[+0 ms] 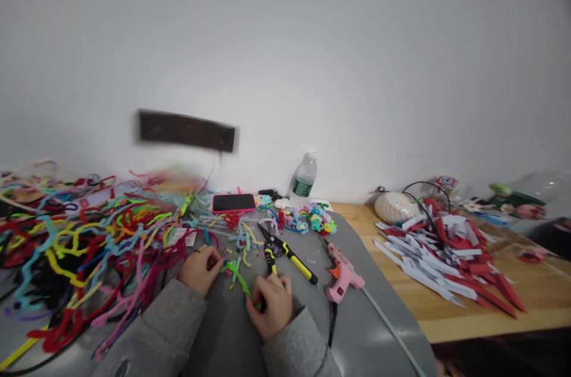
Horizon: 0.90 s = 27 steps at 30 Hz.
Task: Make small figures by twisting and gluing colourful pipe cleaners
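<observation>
My right hand (271, 305) is closed, its fingers pinched on the lower end of a bright green pipe cleaner (238, 273). That piece slants up and left across the grey table (223, 329). Close to its upper end, my left hand (200, 270) has thumb and fingers pressed together; whatever lies between them is too small to make out. Wire cutters (282, 251) with yellow and black handles lie spread just behind my right hand. Short pipe cleaner scraps (246, 240) are scattered beyond both hands.
A tangled heap of coloured pipe cleaners (89, 252) covers the left side. A phone (234, 203), a bottle (305, 176) and small twisted flowers (312, 218) sit toward the wall. On the right are a pink glue gun (342, 276) and red and white strips (446, 252).
</observation>
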Each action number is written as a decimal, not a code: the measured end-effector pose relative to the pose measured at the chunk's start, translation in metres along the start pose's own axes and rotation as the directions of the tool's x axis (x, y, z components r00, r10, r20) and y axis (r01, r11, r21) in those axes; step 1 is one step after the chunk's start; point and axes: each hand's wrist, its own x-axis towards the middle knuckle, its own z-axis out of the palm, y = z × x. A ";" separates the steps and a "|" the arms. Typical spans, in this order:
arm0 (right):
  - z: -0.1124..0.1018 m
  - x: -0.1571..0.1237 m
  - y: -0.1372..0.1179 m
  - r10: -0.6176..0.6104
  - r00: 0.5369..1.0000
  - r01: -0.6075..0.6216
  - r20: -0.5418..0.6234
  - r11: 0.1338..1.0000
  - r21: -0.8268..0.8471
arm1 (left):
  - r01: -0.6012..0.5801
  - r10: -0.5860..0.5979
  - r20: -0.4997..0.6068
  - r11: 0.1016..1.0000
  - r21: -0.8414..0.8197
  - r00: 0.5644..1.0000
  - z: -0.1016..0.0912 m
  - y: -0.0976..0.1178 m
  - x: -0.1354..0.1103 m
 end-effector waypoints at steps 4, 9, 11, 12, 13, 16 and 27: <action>-0.005 0.001 0.005 -0.046 0.991 0.040 0.123 0.998 0.054 | -0.008 0.008 0.017 1.000 0.027 1.000 0.002 -0.001 0.000; -0.008 0.000 0.012 -0.081 0.977 0.053 0.195 0.987 0.149 | -0.014 0.014 -0.001 0.999 0.042 1.000 0.004 -0.003 0.000; -0.007 0.000 0.014 -0.073 0.981 0.043 0.180 0.985 0.167 | -0.017 0.017 -0.009 1.000 0.012 1.000 0.003 -0.004 0.000; -0.006 0.000 0.014 -0.061 0.984 0.032 0.167 0.984 0.173 | -0.023 0.022 -0.013 1.000 -0.018 1.000 0.003 -0.005 0.000; -0.005 0.000 0.015 -0.047 0.987 0.019 0.151 0.984 0.180 | -0.033 0.032 -0.019 0.998 -0.061 0.999 0.001 -0.005 -0.001; -0.002 0.002 0.017 -0.013 0.996 -0.010 0.093 0.970 0.245 | -0.072 0.059 -0.057 0.962 -0.264 0.997 -0.002 -0.004 -0.002; -0.013 0.026 0.016 0.248 0.963 -0.095 -0.104 0.675 0.732 | -0.056 -0.112 -0.183 0.691 -0.720 0.977 0.000 0.000 -0.005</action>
